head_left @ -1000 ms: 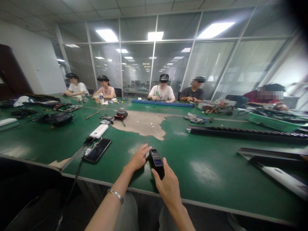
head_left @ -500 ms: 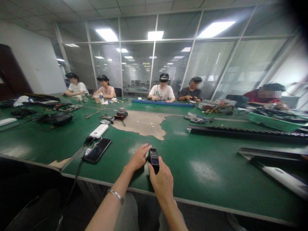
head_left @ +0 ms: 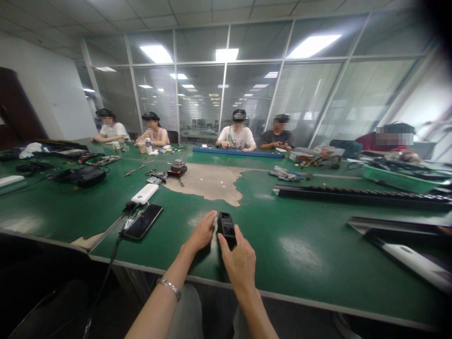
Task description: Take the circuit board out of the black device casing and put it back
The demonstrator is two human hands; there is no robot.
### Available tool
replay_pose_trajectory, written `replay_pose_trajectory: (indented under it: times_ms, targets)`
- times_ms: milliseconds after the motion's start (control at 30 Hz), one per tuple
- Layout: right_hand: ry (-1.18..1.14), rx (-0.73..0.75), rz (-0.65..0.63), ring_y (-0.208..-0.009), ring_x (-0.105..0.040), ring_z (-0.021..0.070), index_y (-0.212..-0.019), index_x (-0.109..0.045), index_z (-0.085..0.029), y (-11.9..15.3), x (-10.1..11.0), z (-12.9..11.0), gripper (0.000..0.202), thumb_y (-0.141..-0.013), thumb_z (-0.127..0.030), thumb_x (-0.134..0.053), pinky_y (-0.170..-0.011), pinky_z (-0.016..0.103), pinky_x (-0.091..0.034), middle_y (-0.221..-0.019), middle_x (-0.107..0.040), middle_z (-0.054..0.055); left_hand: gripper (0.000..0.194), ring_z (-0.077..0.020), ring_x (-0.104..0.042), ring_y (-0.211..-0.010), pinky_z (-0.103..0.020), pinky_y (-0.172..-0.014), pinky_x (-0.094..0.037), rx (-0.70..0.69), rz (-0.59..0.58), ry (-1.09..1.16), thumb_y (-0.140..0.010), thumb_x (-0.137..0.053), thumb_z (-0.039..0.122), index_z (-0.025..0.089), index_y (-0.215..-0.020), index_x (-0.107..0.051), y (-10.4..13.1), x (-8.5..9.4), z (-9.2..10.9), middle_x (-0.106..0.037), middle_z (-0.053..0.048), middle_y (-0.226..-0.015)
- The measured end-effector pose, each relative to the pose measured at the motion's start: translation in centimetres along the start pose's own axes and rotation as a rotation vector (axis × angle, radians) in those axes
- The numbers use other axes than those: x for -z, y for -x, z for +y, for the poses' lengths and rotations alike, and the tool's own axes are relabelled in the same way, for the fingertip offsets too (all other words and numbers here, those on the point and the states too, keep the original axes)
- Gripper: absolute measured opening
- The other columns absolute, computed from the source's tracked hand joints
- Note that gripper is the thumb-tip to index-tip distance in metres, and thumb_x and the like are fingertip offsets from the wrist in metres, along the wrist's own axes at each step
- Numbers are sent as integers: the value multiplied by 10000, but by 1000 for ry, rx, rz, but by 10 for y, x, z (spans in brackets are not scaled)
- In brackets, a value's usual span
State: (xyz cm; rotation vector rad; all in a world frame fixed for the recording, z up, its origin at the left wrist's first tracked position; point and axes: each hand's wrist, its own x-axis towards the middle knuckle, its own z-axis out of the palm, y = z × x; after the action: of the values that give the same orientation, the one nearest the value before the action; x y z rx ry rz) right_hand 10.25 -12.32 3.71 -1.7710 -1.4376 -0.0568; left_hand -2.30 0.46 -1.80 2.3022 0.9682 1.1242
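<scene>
A small black boxy device [head_left: 226, 223] with a recessed upper face stands on the green table in front of me. My right hand [head_left: 240, 258] grips its near end, thumb on the left side and fingers on the right. Just left of the device, my left hand [head_left: 202, 232] is open, fingers stretched forward with a small gap to the box. The device's lower end is partly hidden behind my right hand.
Left of my hands lie a dark phone [head_left: 144, 221] and a white power bank [head_left: 145, 193] with cables. Long black metal rails [head_left: 346, 194] and a white-and-black long object [head_left: 416, 263] lie at right. A green basket [head_left: 399, 179] stands farther back. Several people sit across the table.
The small bluish screen visible on the device earlier now looks dark. My left fingertips have drawn slightly back from the device's far end. My right hand keeps its grip.
</scene>
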Motion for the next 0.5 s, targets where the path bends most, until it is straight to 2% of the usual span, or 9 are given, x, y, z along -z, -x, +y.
replay_pose_trajectory:
  times_ms: [133, 267, 400, 500]
  targets:
    - [-88, -18, 61, -1000, -634, 278, -1320, -505, -105, -13, 18, 2, 650, -847, -550, -502, -874, 377, -465, -1161, -647, 176, 509, -214, -380, -1349, -442, -1134, -315, 3, -40, -39, -848, -421, 74, 183, -1341, -479, 0, 3, 4, -417, -110, -1449]
    - [-51, -63, 100, -1009, -632, 277, -1328, -503, -121, -17, 28, 26, 655, -833, -550, -520, -887, 383, -466, -1180, -644, 162, 450, -212, -391, -1343, -425, -1132, -320, 15, -54, -71, -877, -404, 88, 172, -1302, -524, 0, 5, 8, -428, -117, -1442]
    - [22, -86, 53, -1024, -628, 298, -1323, -506, -100, -11, 23, 56, 663, -832, -546, -518, -893, 406, -465, -1176, -643, 178, 433, -213, -422, -1322, -404, -1122, -339, 6, -55, -93, -877, -390, 70, 148, -1270, -557, 0, 4, 10, -438, -139, -1431]
    - [33, -76, 19, -1068, -613, 298, -1333, -492, -85, -7, 16, 69, 660, -842, -526, -511, -917, 399, -455, -1206, -627, 182, 400, -220, -430, -1317, -405, -1117, -346, -10, -65, -117, -893, -396, 93, 149, -1244, -581, -1, 4, 10, -452, -141, -1420]
